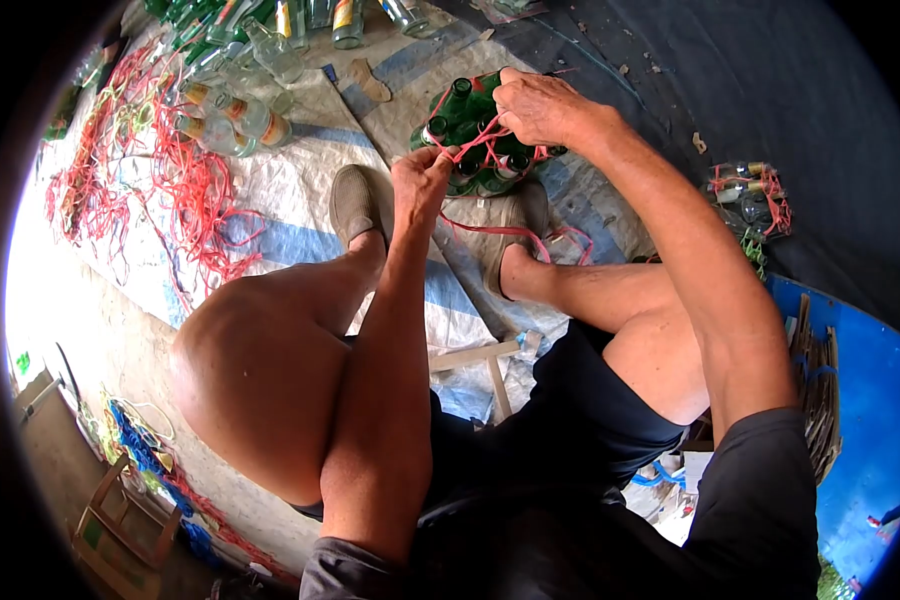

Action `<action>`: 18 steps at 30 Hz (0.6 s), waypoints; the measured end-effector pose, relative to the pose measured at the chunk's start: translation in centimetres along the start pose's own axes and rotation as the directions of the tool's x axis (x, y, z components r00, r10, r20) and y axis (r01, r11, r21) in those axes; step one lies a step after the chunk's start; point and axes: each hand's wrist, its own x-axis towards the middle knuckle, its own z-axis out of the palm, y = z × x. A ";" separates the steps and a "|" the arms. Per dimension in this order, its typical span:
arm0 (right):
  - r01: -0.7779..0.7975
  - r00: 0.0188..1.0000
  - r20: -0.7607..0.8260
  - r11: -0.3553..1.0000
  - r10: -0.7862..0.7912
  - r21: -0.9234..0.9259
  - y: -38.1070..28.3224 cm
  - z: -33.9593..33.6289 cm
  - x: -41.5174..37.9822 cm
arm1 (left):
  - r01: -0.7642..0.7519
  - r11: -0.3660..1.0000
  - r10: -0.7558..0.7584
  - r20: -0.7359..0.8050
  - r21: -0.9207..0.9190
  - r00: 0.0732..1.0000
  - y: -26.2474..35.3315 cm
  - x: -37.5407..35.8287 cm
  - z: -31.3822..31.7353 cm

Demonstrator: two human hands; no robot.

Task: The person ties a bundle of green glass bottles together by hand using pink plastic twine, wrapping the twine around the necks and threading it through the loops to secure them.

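A bundle of several green glass bottles (460, 100) stands upright on the ground sheet between my feet, mouths facing up. Pink plastic string (480, 140) runs across and around the bottle necks. With fingers pinched together, my left hand (423, 180) grips the string at the bundle's near left side. My right hand (542, 108) is closed on another part of the string at the far right, just over the bottles, and its fingertips are partly hidden. A loose tail of the string trails on the sheet beside my right shoe (515, 235).
A tangled heap of red string (195, 200) lies to the left, with clear bottles (255, 120) beside it. More green bottles lie at the top left. A tied bundle of clear bottles (750, 195) sits on dark cloth at the right, near a blue board (880, 400).
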 end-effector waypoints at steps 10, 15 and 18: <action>-0.091 0.996 0.018 0.994 0.090 0.053 -0.4 0.5 1.2 | 0.001 0.999 0.000 -0.039 0.033 0.999 1.1 -0.7 0.5; -0.173 0.980 0.117 0.977 0.158 0.129 -0.1 1.3 2.2 | -0.036 0.995 0.040 -0.043 0.094 0.998 0.7 -0.4 0.3; -0.336 0.929 0.278 0.872 0.245 0.355 -0.2 0.7 2.5 | -0.058 0.989 0.064 -0.038 0.135 0.997 0.3 -0.2 -0.1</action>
